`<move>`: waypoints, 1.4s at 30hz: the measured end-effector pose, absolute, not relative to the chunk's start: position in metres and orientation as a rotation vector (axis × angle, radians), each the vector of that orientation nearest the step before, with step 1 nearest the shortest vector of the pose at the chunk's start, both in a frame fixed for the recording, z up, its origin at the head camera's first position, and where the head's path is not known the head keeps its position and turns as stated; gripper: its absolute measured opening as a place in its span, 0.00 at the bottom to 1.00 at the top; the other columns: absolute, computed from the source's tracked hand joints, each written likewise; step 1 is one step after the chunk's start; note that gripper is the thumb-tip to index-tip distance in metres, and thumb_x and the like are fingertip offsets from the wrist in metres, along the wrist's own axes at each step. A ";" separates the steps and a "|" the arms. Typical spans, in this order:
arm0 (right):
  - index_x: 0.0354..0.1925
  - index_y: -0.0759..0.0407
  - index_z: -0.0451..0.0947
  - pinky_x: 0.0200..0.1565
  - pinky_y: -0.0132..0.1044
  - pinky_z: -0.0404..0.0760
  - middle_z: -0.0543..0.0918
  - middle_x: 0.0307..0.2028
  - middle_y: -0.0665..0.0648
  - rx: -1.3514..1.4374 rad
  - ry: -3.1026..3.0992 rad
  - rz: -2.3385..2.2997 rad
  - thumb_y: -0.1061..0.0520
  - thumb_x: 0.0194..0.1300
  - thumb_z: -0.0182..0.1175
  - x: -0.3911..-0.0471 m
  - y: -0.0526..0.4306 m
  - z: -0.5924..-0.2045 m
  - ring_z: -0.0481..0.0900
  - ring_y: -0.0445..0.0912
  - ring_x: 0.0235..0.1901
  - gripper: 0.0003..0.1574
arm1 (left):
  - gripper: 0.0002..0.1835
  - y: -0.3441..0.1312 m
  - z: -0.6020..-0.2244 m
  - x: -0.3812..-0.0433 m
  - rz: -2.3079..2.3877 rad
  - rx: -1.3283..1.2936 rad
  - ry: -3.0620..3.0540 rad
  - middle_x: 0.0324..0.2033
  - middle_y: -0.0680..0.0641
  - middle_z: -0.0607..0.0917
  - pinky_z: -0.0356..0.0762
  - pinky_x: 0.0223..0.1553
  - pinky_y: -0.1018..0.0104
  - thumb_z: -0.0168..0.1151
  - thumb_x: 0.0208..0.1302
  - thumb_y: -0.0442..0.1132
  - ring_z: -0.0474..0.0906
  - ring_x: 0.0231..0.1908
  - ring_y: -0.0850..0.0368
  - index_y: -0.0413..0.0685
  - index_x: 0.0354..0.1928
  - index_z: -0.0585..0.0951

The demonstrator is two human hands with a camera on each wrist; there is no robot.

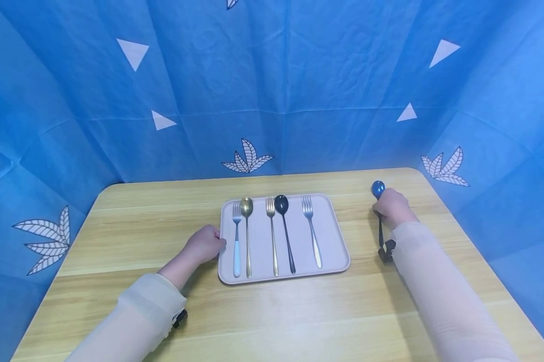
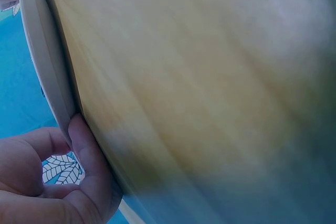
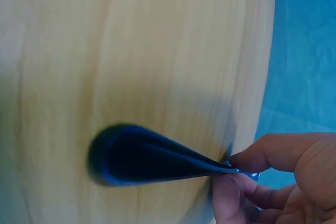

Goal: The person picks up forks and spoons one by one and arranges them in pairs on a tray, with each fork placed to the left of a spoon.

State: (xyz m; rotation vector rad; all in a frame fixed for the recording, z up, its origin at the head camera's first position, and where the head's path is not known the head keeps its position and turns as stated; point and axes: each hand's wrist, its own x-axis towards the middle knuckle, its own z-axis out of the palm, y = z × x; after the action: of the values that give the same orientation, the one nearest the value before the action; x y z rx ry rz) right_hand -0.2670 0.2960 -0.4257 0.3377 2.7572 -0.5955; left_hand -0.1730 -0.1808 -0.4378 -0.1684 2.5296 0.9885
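Note:
My left hand (image 1: 205, 244) grips the left edge of a pale rectangular tray (image 1: 260, 246); the left wrist view shows thumb and fingers pinching its rim (image 2: 50, 61). On the tray lie a fork with a light blue handle (image 1: 236, 256), a gold spoon (image 1: 247, 221), a gold fork (image 1: 274, 236), a black spoon (image 1: 286, 226) and a silver fork (image 1: 314, 236). To the right of the tray, my right hand (image 1: 393, 207) pinches a dark spoon (image 1: 378, 189) by its handle, the bowl pointing away from me. Its wide handle end (image 3: 147, 161) fills the right wrist view's lower middle.
Everything stands on a light wooden table (image 1: 281, 322) with rounded far corners. Blue curtain (image 1: 281, 90) with white triangles and leaf prints hangs behind the table and along both sides. Bare wood shows between the tray and the dark spoon.

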 end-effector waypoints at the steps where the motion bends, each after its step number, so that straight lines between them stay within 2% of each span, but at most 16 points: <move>1: 0.31 0.70 0.75 0.29 0.40 0.77 0.77 0.28 0.66 0.341 2.752 -0.605 0.63 0.59 0.58 -0.267 0.295 -0.425 0.76 0.56 0.28 0.07 | 0.10 -0.181 -0.438 -0.173 0.990 -0.173 2.527 0.23 0.47 0.75 0.69 0.25 0.64 0.54 0.66 0.36 0.71 0.23 0.54 0.42 0.26 0.73; 9: 0.33 0.71 0.74 0.25 0.37 0.76 0.76 0.29 0.66 0.375 2.722 -0.663 0.65 0.58 0.55 -0.265 0.292 -0.427 0.75 0.54 0.25 0.06 | 0.07 -0.181 -0.440 -0.172 0.997 -0.183 2.520 0.26 0.46 0.76 0.69 0.26 0.64 0.54 0.66 0.36 0.71 0.25 0.54 0.40 0.31 0.73; 21: 0.26 0.65 0.72 0.26 0.38 0.75 0.77 0.27 0.65 0.326 2.757 -0.637 0.65 0.53 0.55 -0.262 0.286 -0.426 0.75 0.53 0.25 0.02 | 0.10 -0.182 -0.441 -0.173 0.993 -0.179 2.522 0.22 0.47 0.75 0.68 0.25 0.65 0.54 0.66 0.36 0.70 0.22 0.55 0.42 0.26 0.72; 26: 0.26 0.65 0.72 0.25 0.38 0.75 0.77 0.27 0.65 0.327 2.744 -0.640 0.65 0.53 0.55 -0.263 0.286 -0.427 0.75 0.52 0.23 0.02 | 0.10 -0.182 -0.440 -0.173 0.992 -0.179 2.526 0.23 0.47 0.75 0.68 0.25 0.65 0.53 0.66 0.36 0.70 0.23 0.55 0.42 0.26 0.72; 42: 0.27 0.66 0.75 0.31 0.39 0.72 0.78 0.26 0.61 0.299 2.742 -0.554 0.59 0.60 0.59 -0.260 0.286 -0.429 0.74 0.50 0.24 0.10 | 0.08 -0.182 -0.442 -0.174 0.984 -0.165 2.531 0.24 0.46 0.75 0.68 0.25 0.64 0.53 0.65 0.36 0.70 0.23 0.55 0.42 0.27 0.72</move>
State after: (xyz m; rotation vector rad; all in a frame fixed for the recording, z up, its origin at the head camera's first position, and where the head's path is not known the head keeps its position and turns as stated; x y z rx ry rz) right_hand -0.2601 0.2864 -0.4292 0.2988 2.7421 -0.5538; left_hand -0.1739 -0.1821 -0.4421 -0.1650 2.5305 0.9839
